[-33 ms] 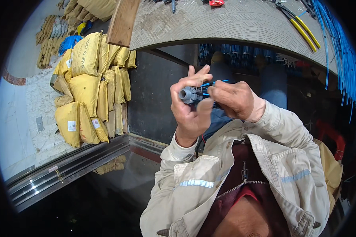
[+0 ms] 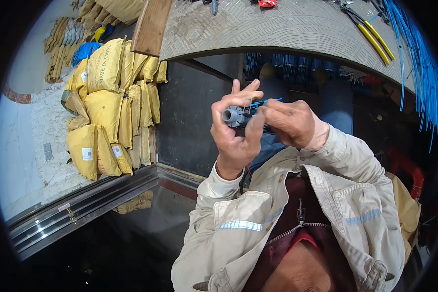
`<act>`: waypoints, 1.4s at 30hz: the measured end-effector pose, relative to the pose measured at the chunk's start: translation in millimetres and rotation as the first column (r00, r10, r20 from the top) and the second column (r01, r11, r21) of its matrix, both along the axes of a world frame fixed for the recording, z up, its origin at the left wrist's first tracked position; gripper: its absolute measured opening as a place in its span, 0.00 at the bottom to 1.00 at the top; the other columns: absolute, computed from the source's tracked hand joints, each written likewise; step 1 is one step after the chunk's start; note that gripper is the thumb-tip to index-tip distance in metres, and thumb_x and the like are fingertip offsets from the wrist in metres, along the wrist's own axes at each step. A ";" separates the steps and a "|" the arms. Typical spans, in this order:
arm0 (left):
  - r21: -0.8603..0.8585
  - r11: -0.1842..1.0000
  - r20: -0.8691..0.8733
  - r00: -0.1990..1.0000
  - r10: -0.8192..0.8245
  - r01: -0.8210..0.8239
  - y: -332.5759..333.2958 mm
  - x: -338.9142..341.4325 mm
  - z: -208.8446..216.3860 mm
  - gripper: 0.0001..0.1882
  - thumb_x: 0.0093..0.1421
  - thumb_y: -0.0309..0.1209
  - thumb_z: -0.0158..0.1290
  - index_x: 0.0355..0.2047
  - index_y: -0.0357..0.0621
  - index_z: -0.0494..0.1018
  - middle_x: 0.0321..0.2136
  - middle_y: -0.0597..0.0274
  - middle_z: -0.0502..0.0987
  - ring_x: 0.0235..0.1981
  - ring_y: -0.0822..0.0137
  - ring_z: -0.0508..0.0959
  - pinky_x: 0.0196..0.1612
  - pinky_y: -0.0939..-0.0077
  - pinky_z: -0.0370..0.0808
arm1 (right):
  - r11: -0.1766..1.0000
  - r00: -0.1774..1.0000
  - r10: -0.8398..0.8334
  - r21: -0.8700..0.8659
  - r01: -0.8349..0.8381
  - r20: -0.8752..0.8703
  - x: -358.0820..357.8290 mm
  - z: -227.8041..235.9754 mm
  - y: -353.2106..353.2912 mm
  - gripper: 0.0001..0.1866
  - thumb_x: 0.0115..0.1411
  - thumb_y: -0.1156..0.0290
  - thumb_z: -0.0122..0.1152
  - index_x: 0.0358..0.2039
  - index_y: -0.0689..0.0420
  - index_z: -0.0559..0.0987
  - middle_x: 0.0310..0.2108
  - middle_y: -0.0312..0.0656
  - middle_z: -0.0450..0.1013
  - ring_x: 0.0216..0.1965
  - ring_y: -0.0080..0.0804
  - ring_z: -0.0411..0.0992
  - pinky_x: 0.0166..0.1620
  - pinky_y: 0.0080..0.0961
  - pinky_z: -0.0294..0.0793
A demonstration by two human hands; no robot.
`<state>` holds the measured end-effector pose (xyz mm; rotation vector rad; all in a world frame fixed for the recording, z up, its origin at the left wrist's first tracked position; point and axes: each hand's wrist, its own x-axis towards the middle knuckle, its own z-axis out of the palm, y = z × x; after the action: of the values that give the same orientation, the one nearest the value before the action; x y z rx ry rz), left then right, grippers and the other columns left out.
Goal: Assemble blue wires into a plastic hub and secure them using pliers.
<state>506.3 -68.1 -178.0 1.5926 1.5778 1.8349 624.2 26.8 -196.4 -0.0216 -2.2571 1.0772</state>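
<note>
A grey plastic tubular fitting (image 2: 230,116), its round open end toward the left, is gripped in my left hand (image 2: 232,143). The left thumb lies against its side, while some fingers stretch out above it. Thin blue strips (image 2: 273,101) and dark pieces show at the fitting's right side, between the hands. My right hand (image 2: 296,124) is closed in a pinch beside the fitting, right where the blue strips emerge. What its fingertips hold is too small and covered to make out. Both hands are above my lap, just short of the table edge.
Ahead is a textured grey table (image 2: 277,29) with yellow-handled pliers (image 2: 374,41) and a red item (image 2: 266,3). Long blue strips (image 2: 425,73) hang over its right end. A wooden board (image 2: 151,29) stands at its left corner. Yellow sacks (image 2: 104,109) are stacked at left.
My left thumb has moved up against the fitting, which has shifted very slightly right. My right hand stays almost in place.
</note>
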 end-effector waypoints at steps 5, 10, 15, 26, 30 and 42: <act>0.067 0.986 -0.053 0.988 -0.146 0.150 6.2 -2.6 5.8 0.09 0.57 0.29 0.45 0.35 0.39 0.58 0.33 0.45 0.75 0.47 0.46 0.71 0.60 0.49 0.46 | 0.961 0.997 0.052 -0.269 -0.066 -0.060 11.4 -1.6 5.4 0.06 0.49 0.79 0.59 0.28 0.60 0.73 0.21 0.38 0.65 0.20 0.29 0.66 0.21 0.22 0.64; 0.028 0.969 -0.165 0.958 -0.237 0.244 4.5 -6.2 8.6 0.08 0.56 0.25 0.45 0.35 0.40 0.58 0.33 0.45 0.75 0.48 0.45 0.70 0.61 0.48 0.41 | 0.829 0.989 0.133 -0.539 -0.148 -0.067 20.0 -7.7 4.1 0.05 0.52 0.74 0.61 0.26 0.61 0.75 0.22 0.35 0.67 0.22 0.19 0.66 0.23 0.17 0.62; -0.085 0.954 -0.066 0.954 -0.293 0.287 -4.8 -5.6 11.2 0.12 0.53 0.20 0.47 0.36 0.41 0.57 0.34 0.47 0.76 0.50 0.45 0.69 0.60 0.46 0.38 | 0.662 0.992 0.128 -0.744 -0.088 -0.004 24.7 -10.5 4.8 0.05 0.51 0.73 0.62 0.27 0.61 0.76 0.21 0.34 0.68 0.25 0.18 0.67 0.25 0.16 0.63; -0.117 0.939 -0.039 0.943 -0.331 0.325 0.5 1.4 16.2 0.13 0.52 0.17 0.47 0.36 0.40 0.58 0.32 0.53 0.75 0.47 0.50 0.71 0.58 0.48 0.49 | 0.992 0.994 -0.091 -0.077 0.096 0.060 26.3 -0.5 15.1 0.07 0.47 0.76 0.61 0.29 0.59 0.75 0.25 0.41 0.69 0.25 0.33 0.70 0.26 0.22 0.66; -0.046 0.925 -0.038 0.925 -0.378 0.376 11.0 6.2 15.0 0.13 0.51 0.15 0.48 0.35 0.40 0.59 0.31 0.55 0.73 0.39 0.57 0.74 0.51 0.53 0.62 | 0.992 0.997 -0.061 -0.107 0.065 0.042 32.4 -4.0 13.7 0.08 0.48 0.75 0.61 0.30 0.58 0.74 0.25 0.41 0.69 0.26 0.35 0.70 0.27 0.25 0.67; -0.154 0.973 -0.081 0.979 -0.185 0.171 49.0 29.3 18.6 0.15 0.49 0.15 0.52 0.35 0.37 0.60 0.27 0.56 0.70 0.26 0.68 0.72 0.29 0.78 0.68 | 0.211 0.258 -0.964 0.773 0.599 0.063 103.2 -26.3 197.8 0.18 0.56 0.53 0.51 0.32 0.57 0.70 0.32 0.46 0.70 0.35 0.44 0.70 0.36 0.37 0.69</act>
<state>535.7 -19.0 -159.4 1.7147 1.5143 1.5359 727.3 224.5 -222.7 -1.3414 -2.3295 -0.4227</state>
